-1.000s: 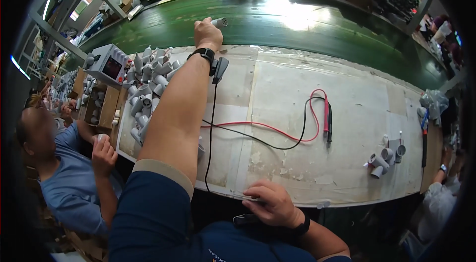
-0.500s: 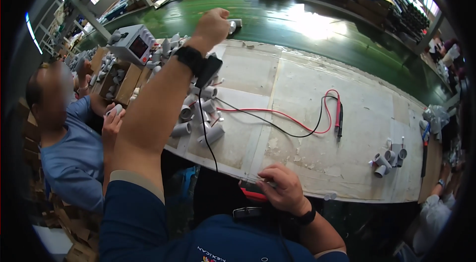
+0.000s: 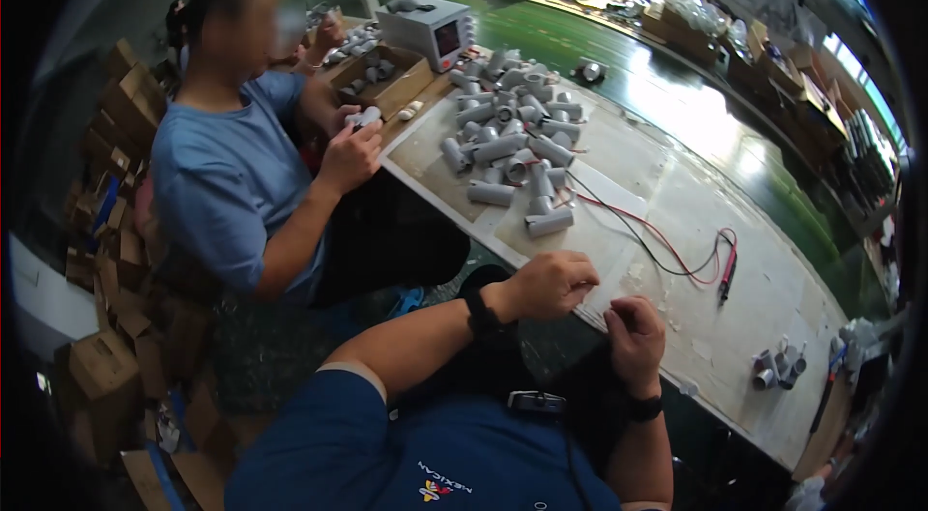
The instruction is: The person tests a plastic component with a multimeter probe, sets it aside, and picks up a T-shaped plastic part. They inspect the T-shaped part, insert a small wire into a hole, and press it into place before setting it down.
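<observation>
My left hand (image 3: 553, 285) is over the near table edge, its fingers pinched together. Just right of it my right hand (image 3: 635, 341) is curled, thumb against the fingers. The hands are close but apart. Whatever may be between the fingers is too small to make out. Beyond them lies a heap of grey plastic tube fittings (image 3: 503, 145), some with thin wires showing. A red test probe (image 3: 730, 264) with a black one beside it rests on the white tabletop (image 3: 677, 202), their red and black leads running back to the heap.
A co-worker in a blue shirt (image 3: 217, 177) sits at left, holding a grey fitting (image 3: 364, 117). A grey instrument box (image 3: 425, 32) stands by a cardboard box (image 3: 387, 86). Another grey fitting (image 3: 590, 72) sits on the green conveyor belt (image 3: 657, 90). Several fittings (image 3: 776, 366) lie at right.
My left hand has come back from beside the fitting on the belt to the near edge, close to my right hand. The view has swung left, bringing the co-worker and heap further in.
</observation>
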The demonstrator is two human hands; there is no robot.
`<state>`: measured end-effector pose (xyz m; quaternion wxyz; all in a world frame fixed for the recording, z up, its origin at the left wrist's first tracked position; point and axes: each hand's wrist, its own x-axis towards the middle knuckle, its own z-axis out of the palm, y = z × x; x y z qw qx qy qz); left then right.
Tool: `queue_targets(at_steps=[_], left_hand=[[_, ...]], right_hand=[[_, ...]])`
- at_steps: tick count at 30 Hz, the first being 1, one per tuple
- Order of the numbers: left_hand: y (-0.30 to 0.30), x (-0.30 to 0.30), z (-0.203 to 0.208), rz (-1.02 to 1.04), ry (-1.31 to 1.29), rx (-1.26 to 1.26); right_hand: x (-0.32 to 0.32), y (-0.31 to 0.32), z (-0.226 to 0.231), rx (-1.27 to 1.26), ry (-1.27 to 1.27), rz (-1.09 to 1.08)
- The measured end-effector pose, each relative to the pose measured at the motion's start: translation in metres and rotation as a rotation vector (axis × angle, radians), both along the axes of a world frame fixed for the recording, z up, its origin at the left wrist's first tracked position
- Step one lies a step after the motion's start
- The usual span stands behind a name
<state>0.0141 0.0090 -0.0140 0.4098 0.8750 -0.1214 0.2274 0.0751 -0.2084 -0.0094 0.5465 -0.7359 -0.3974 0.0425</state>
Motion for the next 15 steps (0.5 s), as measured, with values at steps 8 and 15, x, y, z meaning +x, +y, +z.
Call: queue_targets(at_steps=[8, 15], left_hand=[[-0.0075, 0.0047, -0.0109, 0.06, -0.121, 0.109], [-0.0081, 0.0035, -0.0111, 0.08, -0.151, 0.153]], right_hand=[[-0.0013, 0.0013, -0.0059, 0.05, 0.115, -0.05], [-0.0018, 0.0016, -0.0054, 0.032, 0.121, -0.022]])
